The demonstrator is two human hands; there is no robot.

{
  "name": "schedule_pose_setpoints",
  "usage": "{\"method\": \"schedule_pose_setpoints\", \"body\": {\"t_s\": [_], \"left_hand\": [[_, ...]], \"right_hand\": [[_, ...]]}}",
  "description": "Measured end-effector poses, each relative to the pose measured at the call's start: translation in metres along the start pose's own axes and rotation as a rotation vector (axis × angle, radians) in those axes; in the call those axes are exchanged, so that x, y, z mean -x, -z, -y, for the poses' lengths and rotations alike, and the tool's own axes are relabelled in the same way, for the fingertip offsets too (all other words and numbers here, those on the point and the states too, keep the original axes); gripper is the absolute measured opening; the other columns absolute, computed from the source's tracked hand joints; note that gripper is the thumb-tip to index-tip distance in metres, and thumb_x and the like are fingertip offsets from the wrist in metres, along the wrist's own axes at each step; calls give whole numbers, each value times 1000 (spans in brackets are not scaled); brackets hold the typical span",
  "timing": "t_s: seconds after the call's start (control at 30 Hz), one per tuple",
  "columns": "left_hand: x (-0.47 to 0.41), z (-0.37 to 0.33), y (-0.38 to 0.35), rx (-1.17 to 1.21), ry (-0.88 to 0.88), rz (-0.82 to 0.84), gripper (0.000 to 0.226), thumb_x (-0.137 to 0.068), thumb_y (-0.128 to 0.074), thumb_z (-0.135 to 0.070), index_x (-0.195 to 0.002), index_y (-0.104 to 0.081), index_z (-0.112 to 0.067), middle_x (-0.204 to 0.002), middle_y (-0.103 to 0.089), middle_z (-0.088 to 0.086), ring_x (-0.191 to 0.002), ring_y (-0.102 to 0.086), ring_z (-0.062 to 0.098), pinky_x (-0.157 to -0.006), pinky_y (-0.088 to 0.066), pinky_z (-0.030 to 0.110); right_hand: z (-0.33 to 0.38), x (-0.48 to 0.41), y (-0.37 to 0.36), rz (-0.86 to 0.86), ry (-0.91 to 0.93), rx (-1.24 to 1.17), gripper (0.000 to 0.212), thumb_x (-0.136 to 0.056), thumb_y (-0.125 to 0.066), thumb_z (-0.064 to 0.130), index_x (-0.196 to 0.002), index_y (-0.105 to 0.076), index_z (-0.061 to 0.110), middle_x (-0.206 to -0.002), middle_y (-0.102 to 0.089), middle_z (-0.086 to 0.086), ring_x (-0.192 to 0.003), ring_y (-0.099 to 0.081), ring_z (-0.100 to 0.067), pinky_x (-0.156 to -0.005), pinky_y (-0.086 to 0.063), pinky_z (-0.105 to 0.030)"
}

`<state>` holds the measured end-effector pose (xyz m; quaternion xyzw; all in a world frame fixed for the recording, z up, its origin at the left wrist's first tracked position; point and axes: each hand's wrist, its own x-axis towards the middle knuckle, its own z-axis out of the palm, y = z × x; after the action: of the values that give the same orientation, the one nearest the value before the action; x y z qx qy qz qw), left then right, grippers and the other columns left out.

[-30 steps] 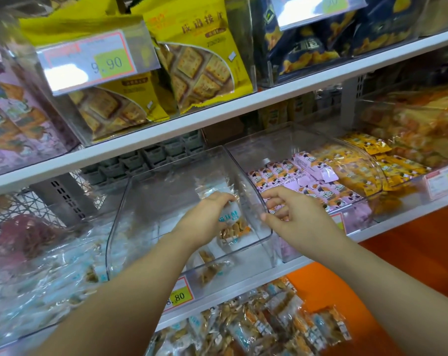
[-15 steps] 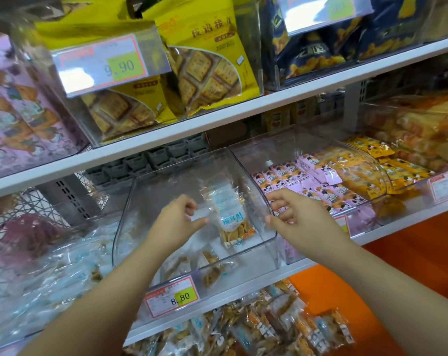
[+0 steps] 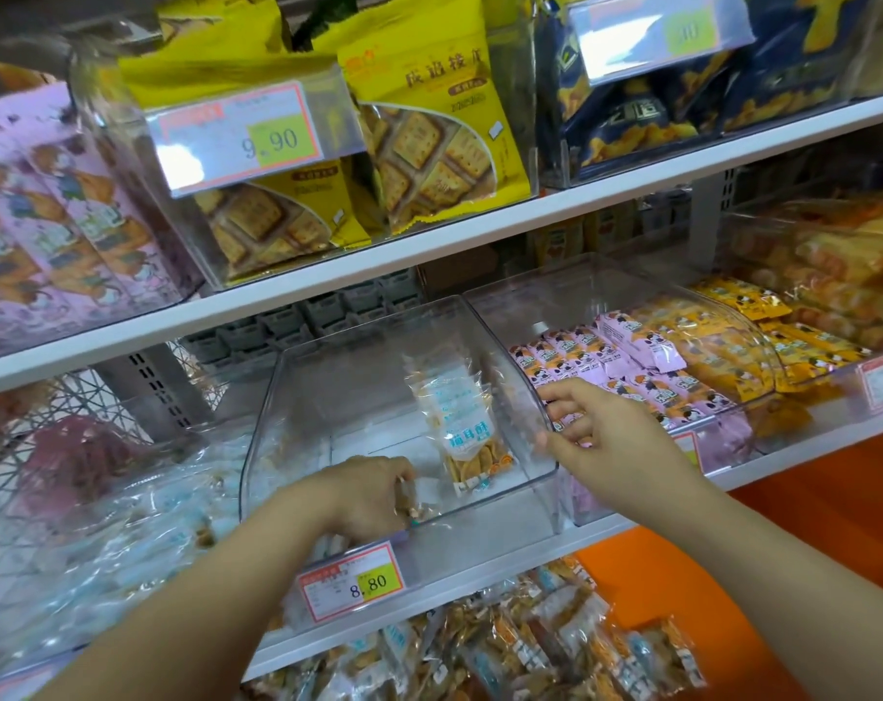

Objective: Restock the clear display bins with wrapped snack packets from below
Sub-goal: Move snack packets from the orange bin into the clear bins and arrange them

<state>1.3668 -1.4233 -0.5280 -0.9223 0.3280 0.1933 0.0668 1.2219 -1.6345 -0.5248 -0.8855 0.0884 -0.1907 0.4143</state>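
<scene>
The clear display bin (image 3: pixel 297 397) sits on the middle shelf, with an 8.80 price tag (image 3: pixel 350 581) on its front. Several clear wrapped snack packets (image 3: pixel 462 427) stand upright in a row against its right wall. My left hand (image 3: pixel 368 498) is low inside the bin near the front, fingers curled round a loose packet (image 3: pixel 410 505) lying on the floor. My right hand (image 3: pixel 601 432) holds the bin's right wall, thumb and fingers pinching its edge. More of the same packets (image 3: pixel 530 650) are heaped on the shelf below.
To the right, a neighbouring clear bin (image 3: pixel 555 290) holds pink and yellow packets. Left is a bin of clear wrapped goods (image 3: pixel 100 538). The white upper shelf (image 3: pixel 429 255) overhangs with yellow cracker bags. An orange floor (image 3: pixel 808 523) lies to the lower right.
My left hand let go of the upright packets and dropped to the bin floor, where it now grips a loose packet. My right hand stayed on the bin wall.
</scene>
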Motion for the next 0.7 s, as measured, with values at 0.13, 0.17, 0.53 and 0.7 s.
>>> {"method": "schedule_pose_setpoints", "body": {"t_s": [0.13, 0.17, 0.53, 0.7], "left_hand": [[20, 9, 25, 62, -40, -62, 50, -70, -65, -45, -114, -55, -25, -117, -54, -8, -109, -53, 15, -94, -45, 31], [26, 12, 32, 83, -57, -98, 56, -64, -61, -52, -114, -57, -26, -115, -57, -10, -107, -55, 14, -93, -45, 30], [61, -17, 55, 1162, -293, -36, 60, -51, -61, -36, -107, -60, -15, -83, -67, 0, -77, -65, 12, -76, -53, 27], [58, -40, 53, 1354, -317, 45, 35, -67, -56, -21, -102, -61, -14, -85, -71, 7, -72, -68, 17, -69, -57, 28]], "right_hand": [[-1, -1, 2, 11, 11, 5, 38, -89, -62, 20, -126, -53, 23, -87, -47, 24, -74, -54, 1, -80, -51, -30], [-1, -1, 1, 10, 10, 3, 38, -89, -62, 20, -126, -54, 23, -87, -47, 24, -73, -54, 2, -80, -50, -29], [23, 9, -2, -147, 278, -45, 46, -85, -66, 25, -128, -52, 31, -114, -50, 26, -101, -44, 15, -86, -34, -2], [30, 16, -3, 43, 163, -417, 40, -85, -67, 22, -120, -54, 35, -110, -61, 16, -91, -62, 5, -78, -55, -21]]}}
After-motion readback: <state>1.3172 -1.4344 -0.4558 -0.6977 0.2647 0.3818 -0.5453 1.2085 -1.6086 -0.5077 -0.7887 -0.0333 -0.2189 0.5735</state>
